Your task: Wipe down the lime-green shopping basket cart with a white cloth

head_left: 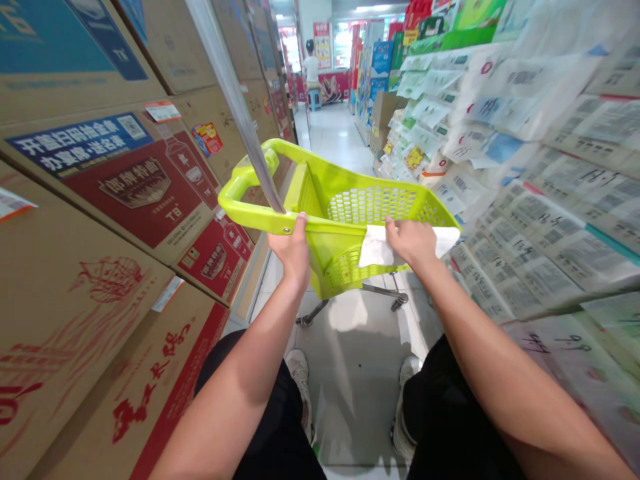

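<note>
Shop aisle, pale tiles — both hands' grip closed, left hand [294, 248] on green cart [350, 200], right hand [411, 240] on white cloth [376, 250].

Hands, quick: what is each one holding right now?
Left hand: closed on the basket's rim.
Right hand: pressing a white cloth on the rim.
</note>
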Motion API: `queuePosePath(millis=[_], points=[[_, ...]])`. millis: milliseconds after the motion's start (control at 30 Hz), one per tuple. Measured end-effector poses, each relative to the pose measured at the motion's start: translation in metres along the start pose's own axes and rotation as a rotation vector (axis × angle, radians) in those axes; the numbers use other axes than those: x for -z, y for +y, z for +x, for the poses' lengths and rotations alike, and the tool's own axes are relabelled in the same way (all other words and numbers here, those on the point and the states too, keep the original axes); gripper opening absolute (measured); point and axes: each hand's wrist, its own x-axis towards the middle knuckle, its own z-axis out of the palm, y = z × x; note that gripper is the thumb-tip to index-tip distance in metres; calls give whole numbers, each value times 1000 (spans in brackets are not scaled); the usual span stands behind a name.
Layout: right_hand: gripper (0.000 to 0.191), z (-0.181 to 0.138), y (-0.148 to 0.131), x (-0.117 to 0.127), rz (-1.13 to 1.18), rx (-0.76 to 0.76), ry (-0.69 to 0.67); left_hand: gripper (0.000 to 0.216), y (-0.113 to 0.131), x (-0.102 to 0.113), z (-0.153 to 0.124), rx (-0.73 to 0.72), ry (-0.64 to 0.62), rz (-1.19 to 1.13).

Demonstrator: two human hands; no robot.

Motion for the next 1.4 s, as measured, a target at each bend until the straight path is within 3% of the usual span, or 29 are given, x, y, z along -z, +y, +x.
queuePosePath(millis=[167, 267, 367, 533, 633, 700, 767, 833, 1000, 1100, 1233, 1400], points=[[72, -15, -68, 13, 186, 170, 29, 44, 11, -10, -21, 101, -1, -36], [74, -17, -77, 16, 209, 184, -6, 38, 15, -8, -17, 120, -13, -56], [75, -14, -57, 11, 139, 160, -24, 36, 15, -1, 0, 114, -4, -67], [63, -3, 12, -2, -15, -16, -27, 34, 6, 10, 27, 23, 53, -97], [63, 5, 44, -8, -38, -106, -44, 33, 3, 12, 29, -25, 55, -122], [63, 7, 48, -9, -44, -138, -35, 34, 4, 11, 25, -34, 60, -135], [63, 5, 33, -7, -46, -137, -16, 36, 7, 9, 17, -27, 76, -143], [63, -3, 1, -2, -14, -72, -7, 38, 10, 8, 8, 11, 76, -139], [59, -33, -94, 20, 218, 240, 62, 36, 17, 4, -8, 110, -3, -96], [62, -37, -114, 26, 247, 296, 57, 34, 19, 4, -6, 131, -25, -110], [64, -26, -89, 20, 171, 201, -11, 37, 17, 5, 9, 167, -9, -181], [53, -9, -19, 6, 21, 8, -12, 39, 6, 7, 27, 107, 4, -239]])
